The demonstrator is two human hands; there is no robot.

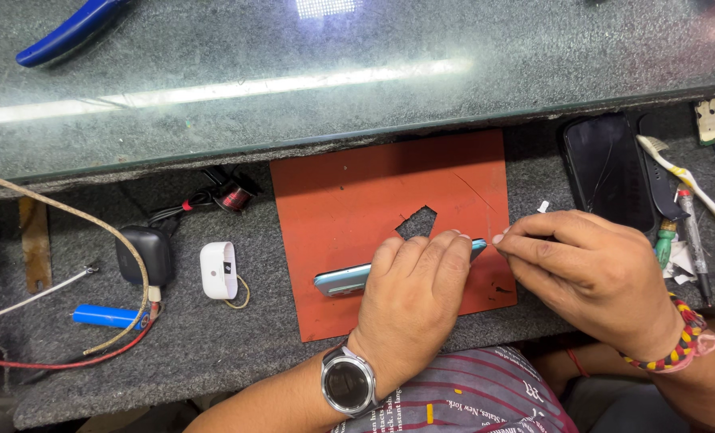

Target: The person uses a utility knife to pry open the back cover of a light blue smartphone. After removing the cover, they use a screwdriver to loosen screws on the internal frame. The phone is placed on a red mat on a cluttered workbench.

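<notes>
A light blue phone stands on its long edge on an orange-red mat with a notch cut in it. My left hand, with a watch on its wrist, covers the phone's middle and grips it. My right hand is at the phone's right end, fingertips pinched on something thin that I cannot make out. A beaded band circles the right wrist. The phone's right part is hidden under my fingers.
A glass shelf with blue-handled pliers runs across the back. On the grey felt: black charger, white adapter, blue lighter, cables at left; dark phone, toothbrush, pen at right.
</notes>
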